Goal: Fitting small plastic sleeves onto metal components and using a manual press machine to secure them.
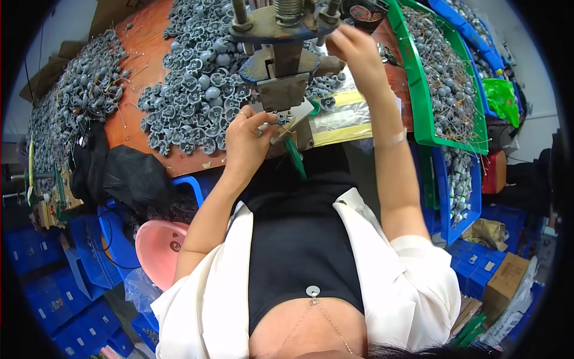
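Press (pixel 286 93): metal; surface dull and worn, paint chipped on the plates. Spring (pixel 289 13): metal, dull. Caps (pixel 212 92): apparently plastic; domes smooth with a soft sheen. Tabletop (pixel 146 39): smooth, scuffed at the front edge; base material cannot be determined. Green tray (pixel 448 144): smooth plastic. Basin (pixel 156 251): smooth plastic, slightly glossy. Green bag (pixel 501 100): thin plastic film, glossy, creased. Carton (pixel 505 281): matt cardboard. Jacket (pixel 224 281): matt cloth.

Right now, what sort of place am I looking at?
Probably a small-parts assembly workshop: a worn metal press stands at an orange-brown tabletop piled with grey, dome-shaped, plastic-looking parts, and a green rectangular plastic tray at the right holds grey pieces with thin, wire-like strands.
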A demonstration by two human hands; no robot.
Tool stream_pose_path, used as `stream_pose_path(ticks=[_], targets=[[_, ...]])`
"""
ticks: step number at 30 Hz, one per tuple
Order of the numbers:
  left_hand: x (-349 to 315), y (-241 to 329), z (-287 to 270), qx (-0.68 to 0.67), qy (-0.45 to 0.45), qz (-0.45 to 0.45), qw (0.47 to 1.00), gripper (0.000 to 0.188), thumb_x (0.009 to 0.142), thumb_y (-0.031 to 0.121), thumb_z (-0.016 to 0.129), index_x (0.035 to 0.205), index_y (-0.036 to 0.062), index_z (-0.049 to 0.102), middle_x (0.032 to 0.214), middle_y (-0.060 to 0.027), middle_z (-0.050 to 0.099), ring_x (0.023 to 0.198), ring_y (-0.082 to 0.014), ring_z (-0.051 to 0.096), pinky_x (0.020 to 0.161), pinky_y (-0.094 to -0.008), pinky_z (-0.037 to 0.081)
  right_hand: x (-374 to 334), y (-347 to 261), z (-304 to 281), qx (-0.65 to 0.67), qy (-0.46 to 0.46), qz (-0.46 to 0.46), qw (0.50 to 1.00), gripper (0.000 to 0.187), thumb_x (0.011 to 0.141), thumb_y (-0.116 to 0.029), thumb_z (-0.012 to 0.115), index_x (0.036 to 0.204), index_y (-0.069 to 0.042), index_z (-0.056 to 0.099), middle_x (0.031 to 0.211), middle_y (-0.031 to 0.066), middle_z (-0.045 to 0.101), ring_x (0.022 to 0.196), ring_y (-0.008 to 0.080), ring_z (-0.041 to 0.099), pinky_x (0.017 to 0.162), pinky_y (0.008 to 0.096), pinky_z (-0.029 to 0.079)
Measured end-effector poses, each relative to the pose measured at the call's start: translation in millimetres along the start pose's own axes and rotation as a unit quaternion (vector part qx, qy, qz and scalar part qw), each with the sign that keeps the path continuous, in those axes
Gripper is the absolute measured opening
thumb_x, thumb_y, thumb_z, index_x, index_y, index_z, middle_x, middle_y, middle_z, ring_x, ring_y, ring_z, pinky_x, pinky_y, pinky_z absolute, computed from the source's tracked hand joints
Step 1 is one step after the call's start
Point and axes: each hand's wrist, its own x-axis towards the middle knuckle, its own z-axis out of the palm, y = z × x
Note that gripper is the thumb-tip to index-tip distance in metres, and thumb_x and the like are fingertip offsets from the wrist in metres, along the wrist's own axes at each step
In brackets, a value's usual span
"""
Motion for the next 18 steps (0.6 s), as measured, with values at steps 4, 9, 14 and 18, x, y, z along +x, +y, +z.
stream_pose_path(ticks=[4, 9, 14, 18], targets=[[-2, 4, 2, 0.029, 0.058, 0.016, 0.998, 0.018, 0.069, 0.005, 0.072, 0.087, 0.0052, 0.070, 0.070, -0.0089, 0.050, 0.061, -0.0225, 0.053, 0.056, -0.0339, 0.042, 13, -52, 19, -0.091, -0.012, -0.087, 0.992, 0.035, 0.092, -0.017, 0.055, 0.121, 0.002, 0.049, 0.103, 0.0052, 0.061, 0.090, 0.0078, 0.056, 0.077, 0.0237, 0.046], [-9, 0, 6, 0.017, 0.085, 0.015, 0.996, 0.019, 0.068, 0.002, 0.073, 0.087, 0.0001, 0.069, 0.068, -0.0078, 0.051, 0.059, -0.0180, 0.050, 0.054, -0.0289, 0.040, -80, -80, 48, -0.154, -0.018, -0.328, 0.932, 0.024, 0.088, -0.007, 0.051, 0.109, 0.004, 0.056, 0.093, 0.0096, 0.065, 0.088, 0.0177, 0.060, 0.077, 0.0279, 0.046], [-4, -6, 5, -0.016, 0.054, 0.035, 0.998, 0.020, 0.069, 0.003, 0.073, 0.088, -0.0012, 0.068, 0.069, -0.0088, 0.053, 0.060, -0.0182, 0.053, 0.055, -0.0281, 0.041, -163, -8, 40, -0.313, -0.031, -0.450, 0.836, 0.027, 0.069, -0.013, 0.078, 0.065, -0.009, 0.052, 0.067, 0.0045, 0.057, 0.072, 0.0241, 0.059, 0.084, 0.0417, 0.047], [-13, -2, -9, 0.085, 0.039, 0.033, 0.995, 0.013, 0.076, 0.010, 0.069, 0.085, 0.0007, 0.068, 0.065, -0.0091, 0.056, 0.059, -0.0173, 0.055, 0.056, -0.0272, 0.043, -138, -62, 41, -0.366, -0.027, -0.462, 0.807, 0.025, 0.064, -0.017, 0.081, 0.074, -0.008, 0.060, 0.078, 0.0064, 0.062, 0.079, 0.0258, 0.060, 0.085, 0.0390, 0.046]])
